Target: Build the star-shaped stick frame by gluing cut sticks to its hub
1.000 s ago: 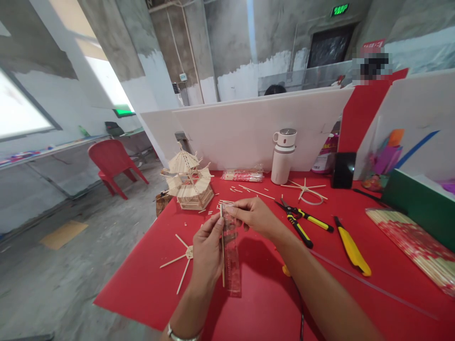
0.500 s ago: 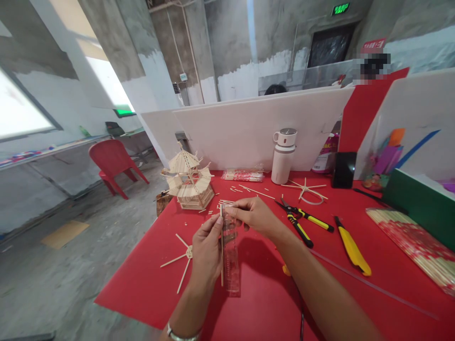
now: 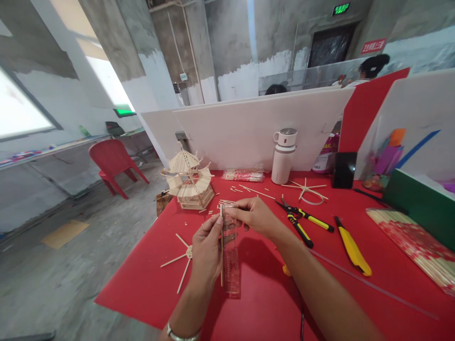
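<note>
Head view. The left hand (image 3: 208,251) pinches a thin wooden stick (image 3: 222,258) between thumb and fingertips, laid lengthwise against a clear ruler (image 3: 232,270). The right hand (image 3: 254,215) grips the ruler's far end, fingers closed. Both are held just above the red table (image 3: 149,289) (near its front edge). Yellow-handled cutters (image 3: 300,221) lie just right of the right hand; a stick-built pavilion model (image 3: 188,182) stands well beyond the left.

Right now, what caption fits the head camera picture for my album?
Left hand and right hand hold a thin stick against a clear ruler above the red table.
</note>
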The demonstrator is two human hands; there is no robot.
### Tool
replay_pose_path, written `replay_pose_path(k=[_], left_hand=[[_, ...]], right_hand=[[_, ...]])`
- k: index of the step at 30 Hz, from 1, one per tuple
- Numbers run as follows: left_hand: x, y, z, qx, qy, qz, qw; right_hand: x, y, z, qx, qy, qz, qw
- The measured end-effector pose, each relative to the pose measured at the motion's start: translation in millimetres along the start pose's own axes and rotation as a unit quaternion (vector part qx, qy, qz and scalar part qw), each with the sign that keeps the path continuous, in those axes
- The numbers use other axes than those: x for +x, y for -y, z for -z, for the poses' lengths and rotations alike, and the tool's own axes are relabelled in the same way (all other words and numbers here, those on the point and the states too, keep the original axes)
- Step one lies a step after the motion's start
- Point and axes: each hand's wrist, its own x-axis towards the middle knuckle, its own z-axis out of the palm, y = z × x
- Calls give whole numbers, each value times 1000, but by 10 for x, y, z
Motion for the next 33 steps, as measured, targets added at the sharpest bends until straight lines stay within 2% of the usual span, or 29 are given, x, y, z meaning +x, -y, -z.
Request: replay_pose_path(k=[33], left_hand=[[8, -13, 4, 16, 13, -2, 1000]], right_hand=[[3, -4, -2, 9, 2, 12, 1000]])
